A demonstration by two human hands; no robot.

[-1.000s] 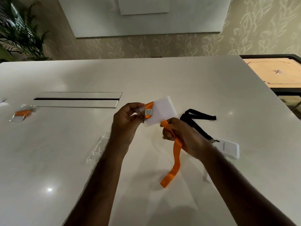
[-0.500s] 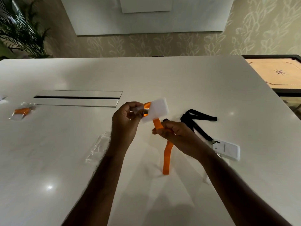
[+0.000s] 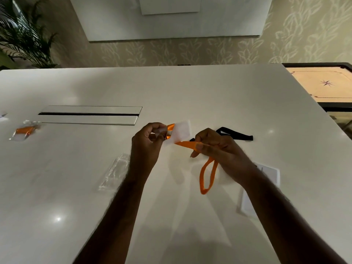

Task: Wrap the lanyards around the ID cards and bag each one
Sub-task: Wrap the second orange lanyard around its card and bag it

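Note:
My left hand (image 3: 147, 141) pinches the clip end of a white ID card (image 3: 181, 131) above the white table (image 3: 209, 96). An orange lanyard (image 3: 187, 144) runs from under the card's lower edge into my right hand (image 3: 215, 147), which grips it; its free loop (image 3: 206, 178) hangs below that hand. A black lanyard (image 3: 236, 135) lies just behind my right hand, and its white ID card (image 3: 270, 175) shows beside my right wrist. An empty clear bag (image 3: 114, 171) lies left of my left forearm. A bagged orange lanyard (image 3: 23, 130) rests at the far left.
A metal cable slot (image 3: 89, 115) is set into the table behind my left hand. Another clear bag (image 3: 245, 202) lies under my right forearm. A carrom board (image 3: 323, 84) stands past the table's right edge, and a plant (image 3: 24, 35) at the back left.
My right hand has drawn the orange lanyard up and to the right across the card's lower edge. The hanging tail has shortened and now shows as an open loop.

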